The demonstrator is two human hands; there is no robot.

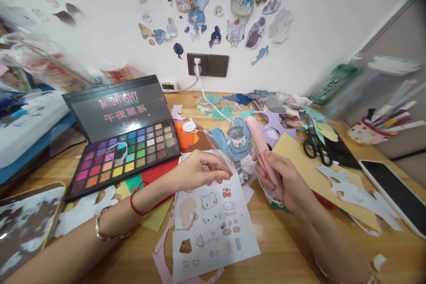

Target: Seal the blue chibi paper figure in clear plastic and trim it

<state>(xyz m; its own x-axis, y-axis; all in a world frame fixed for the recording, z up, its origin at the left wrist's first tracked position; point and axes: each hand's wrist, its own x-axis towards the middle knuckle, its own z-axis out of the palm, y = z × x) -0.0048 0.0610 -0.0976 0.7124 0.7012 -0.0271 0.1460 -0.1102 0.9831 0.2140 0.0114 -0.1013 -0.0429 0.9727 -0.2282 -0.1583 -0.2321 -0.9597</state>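
Observation:
My right hand (278, 173) is wrapped round a slim pink hand-held device (261, 146) with rounded ends, and a white cord shows below the grip. What kind of device it is, I cannot tell. The fingers of my left hand (203, 169) are pinched on the edge of a clear plastic film (221, 153). Beside the device, a blue cartoon cutout (238, 140) appears in or behind the film. Under my left hand lies a white paper sheet (216, 239) with drawn cat-face parts and cut-out holes.
An opened eyeshadow palette (126, 151) stands on the left. Black scissors (314, 142), yellow paper (299, 164), paper scraps and a phone (396, 195) lie to the right. A white cord runs from the wall socket (198, 64). A pen holder (369, 131) stands far right.

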